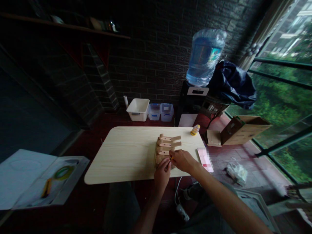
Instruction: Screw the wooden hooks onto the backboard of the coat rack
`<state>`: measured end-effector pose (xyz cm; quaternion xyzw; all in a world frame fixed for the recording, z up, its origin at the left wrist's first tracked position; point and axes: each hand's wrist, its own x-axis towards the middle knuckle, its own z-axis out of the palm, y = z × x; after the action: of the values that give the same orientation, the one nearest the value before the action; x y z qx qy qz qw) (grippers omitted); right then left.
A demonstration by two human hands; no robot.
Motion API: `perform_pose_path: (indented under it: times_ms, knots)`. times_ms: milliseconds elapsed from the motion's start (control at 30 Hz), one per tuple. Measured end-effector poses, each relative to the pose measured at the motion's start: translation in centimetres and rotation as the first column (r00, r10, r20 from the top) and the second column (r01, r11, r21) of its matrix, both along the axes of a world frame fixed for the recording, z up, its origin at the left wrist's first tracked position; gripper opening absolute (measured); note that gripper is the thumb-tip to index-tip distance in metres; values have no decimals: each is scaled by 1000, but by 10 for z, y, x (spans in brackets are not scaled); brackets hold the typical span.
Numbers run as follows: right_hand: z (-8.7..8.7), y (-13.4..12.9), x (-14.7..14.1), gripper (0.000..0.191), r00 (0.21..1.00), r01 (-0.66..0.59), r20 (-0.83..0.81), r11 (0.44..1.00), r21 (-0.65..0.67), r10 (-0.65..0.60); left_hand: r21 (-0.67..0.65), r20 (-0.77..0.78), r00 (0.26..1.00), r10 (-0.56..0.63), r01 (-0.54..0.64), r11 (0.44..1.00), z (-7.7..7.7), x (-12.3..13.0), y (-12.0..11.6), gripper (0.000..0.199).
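A brown block-like piece (159, 157) lies on the pale wooden table (122, 152), with several light tan strips (165, 144) across it, their right ends sticking out. At its near end, my left hand (162, 169) has its fingers pressed together against the piece. My right hand (181, 160) is closed at the piece's near right side, around a small yellow item (172, 158) that barely shows between the two hands. What the left fingertips pinch, if anything, is too small to make out.
A yellow-and-clear bottle (195, 130) stands at the table's back right; a pink-and-white sheet (205, 159) lies at its right edge. Behind are a white bin (138, 110), clear boxes (166, 112) and a water dispenser (192, 104). An open case (65, 182) is at left.
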<state>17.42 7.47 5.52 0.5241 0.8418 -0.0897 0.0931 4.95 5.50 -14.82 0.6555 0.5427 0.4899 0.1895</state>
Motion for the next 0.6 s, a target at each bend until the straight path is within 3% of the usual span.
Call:
perform_pose_path:
  times_ms: [333,600]
  knots:
    - [-8,-2,-1,32,995,89,36,996,31,-90,-29,13,1000,-6,6,1000,4,0,-1,26]
    - [3,-4,-1,22,999,-9,-41,1000,-2,9,14,-24,1000,19,-19,1000,-2,0,2,26]
